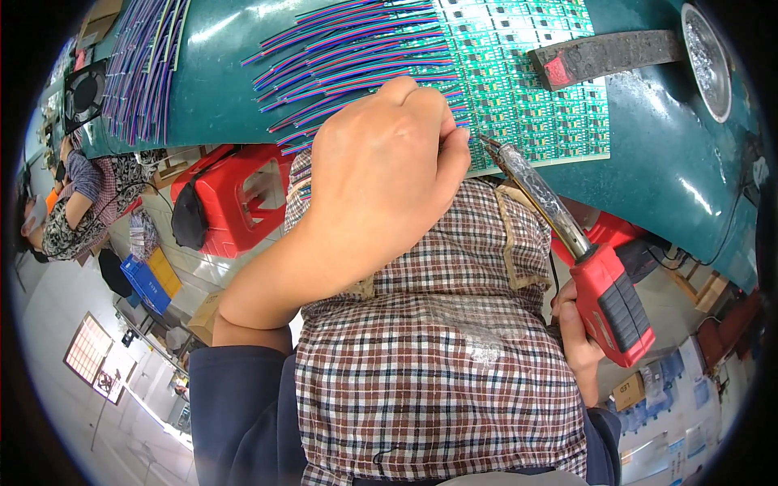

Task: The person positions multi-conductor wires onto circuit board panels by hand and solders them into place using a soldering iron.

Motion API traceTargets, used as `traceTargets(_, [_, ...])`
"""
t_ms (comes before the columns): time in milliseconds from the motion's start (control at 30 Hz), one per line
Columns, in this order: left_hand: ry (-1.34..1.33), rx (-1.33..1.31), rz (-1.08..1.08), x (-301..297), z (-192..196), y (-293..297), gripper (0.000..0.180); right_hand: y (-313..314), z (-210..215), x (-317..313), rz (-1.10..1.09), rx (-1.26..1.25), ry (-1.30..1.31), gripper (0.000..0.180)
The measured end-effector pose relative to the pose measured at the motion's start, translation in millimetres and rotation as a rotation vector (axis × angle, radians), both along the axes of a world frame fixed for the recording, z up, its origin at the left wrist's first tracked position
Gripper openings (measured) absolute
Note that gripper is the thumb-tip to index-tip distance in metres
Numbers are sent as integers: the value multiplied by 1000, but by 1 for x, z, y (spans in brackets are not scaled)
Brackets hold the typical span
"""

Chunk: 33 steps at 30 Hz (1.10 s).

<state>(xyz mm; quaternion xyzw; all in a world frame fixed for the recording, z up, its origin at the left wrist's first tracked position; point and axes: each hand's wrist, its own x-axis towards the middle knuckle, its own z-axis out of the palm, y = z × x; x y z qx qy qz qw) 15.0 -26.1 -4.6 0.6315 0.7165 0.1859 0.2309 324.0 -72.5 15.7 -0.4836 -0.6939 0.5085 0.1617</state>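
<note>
Whether the curled left grip (385, 150) had closed on anything, I couldn't tell. Coloured wires (356, 61) fanned beyond it, circuit boards (519, 109) to its right, seemingly for easy reach. The right grip (577, 338) clasped the soldering iron (617, 312), tip angled toward the left.

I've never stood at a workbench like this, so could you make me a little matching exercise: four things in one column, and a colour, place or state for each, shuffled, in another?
Things
1. Soldering iron
2. Left hand
3. Circuit boards
4. Metal dish

Descriptions
A. Green, lying flat on the table
B. Round and silvery, at the right end of the dark curved bar
C. Red-and-black handle, held in the right hand
D. Back turned up, fingers by the coloured wires

Right pairs: 1-C, 2-D, 3-A, 4-B
</note>
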Motion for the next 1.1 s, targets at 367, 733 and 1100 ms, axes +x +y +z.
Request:
traceTargets(367, [22,61,-5,2,-4,-1,20,-1,-2,-1,-45,-30,25,11])
traceTargets(733, [40,83,-16,3,-4,-3,18,-2,2,4,2,-10,-35,8])
traceTargets(1100, [54,105,-20,4,-6,-4,18,-2,4,2,4,-17,-46,5])
